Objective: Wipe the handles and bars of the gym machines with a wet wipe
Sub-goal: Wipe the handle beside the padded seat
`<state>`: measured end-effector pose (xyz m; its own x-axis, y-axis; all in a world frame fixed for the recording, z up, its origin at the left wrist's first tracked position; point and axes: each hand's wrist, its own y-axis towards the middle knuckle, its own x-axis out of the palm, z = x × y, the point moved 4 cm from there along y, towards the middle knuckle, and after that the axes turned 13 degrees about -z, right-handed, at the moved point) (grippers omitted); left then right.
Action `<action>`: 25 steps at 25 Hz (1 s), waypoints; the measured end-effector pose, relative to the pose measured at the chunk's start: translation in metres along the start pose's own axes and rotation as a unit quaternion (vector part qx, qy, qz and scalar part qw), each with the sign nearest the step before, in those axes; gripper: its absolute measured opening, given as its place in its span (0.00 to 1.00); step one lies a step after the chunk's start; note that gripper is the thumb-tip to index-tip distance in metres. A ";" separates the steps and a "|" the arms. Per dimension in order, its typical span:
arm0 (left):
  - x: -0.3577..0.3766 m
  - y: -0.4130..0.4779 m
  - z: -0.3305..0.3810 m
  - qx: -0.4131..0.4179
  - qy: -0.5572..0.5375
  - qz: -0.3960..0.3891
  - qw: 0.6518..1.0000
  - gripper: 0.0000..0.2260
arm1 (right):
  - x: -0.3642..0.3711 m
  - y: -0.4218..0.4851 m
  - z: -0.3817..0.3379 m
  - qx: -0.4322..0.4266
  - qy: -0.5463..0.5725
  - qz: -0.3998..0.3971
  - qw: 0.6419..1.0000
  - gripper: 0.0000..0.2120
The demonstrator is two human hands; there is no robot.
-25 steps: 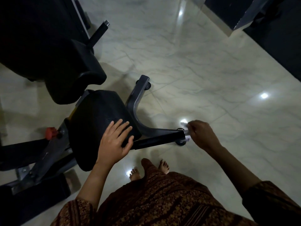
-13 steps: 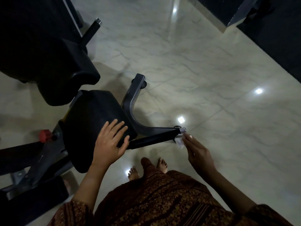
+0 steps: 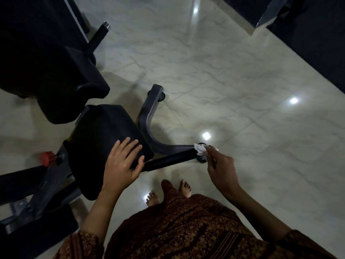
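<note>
Both hands busy: left hand (image 3: 122, 163) flat on the seat pad (image 3: 104, 135) at the 9 o'clock end of the handle (image 3: 171, 160), right hand (image 3: 222, 169) with its pinched wet wipe (image 3: 199, 148) back on the 3 o'clock tip, likely finishing this bar.

The wet wipe (image 3: 199, 150) is showing white against the black handle bar (image 3: 168, 161). The seat pad (image 3: 104, 139) is appearing black, the curved frame leg (image 3: 146, 116) is reading dark grey, and the knob (image 3: 47, 158) is standing out in red. The floor (image 3: 233, 71) is displaying pale cream marble with thin grey veining. The garment (image 3: 186, 230) is showing dark brown with a dense ochre print in bands.
</note>
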<state>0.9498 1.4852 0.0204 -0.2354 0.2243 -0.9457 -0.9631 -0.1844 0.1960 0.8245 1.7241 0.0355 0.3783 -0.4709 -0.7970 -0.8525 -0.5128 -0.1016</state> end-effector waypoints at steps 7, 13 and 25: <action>0.000 0.001 0.001 0.000 -0.001 0.005 1.000 0.15 | 0.058 0.023 -0.018 -0.147 -0.238 -0.042 0.959 0.19; 0.000 0.001 0.001 0.001 -0.001 0.010 1.000 0.15 | 0.045 0.033 -0.035 -0.247 -0.261 -0.089 0.929 0.18; -0.001 -0.002 -0.004 -0.004 -0.014 0.007 1.000 0.15 | 0.110 0.028 -0.065 -0.224 -0.198 -0.202 0.933 0.11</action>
<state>0.9526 1.4815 0.0201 -0.2536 0.2487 -0.9348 -0.9583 -0.1959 0.2078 0.8654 1.6111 -0.0159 0.3979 0.0816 -0.9138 -0.3987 -0.8817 -0.2524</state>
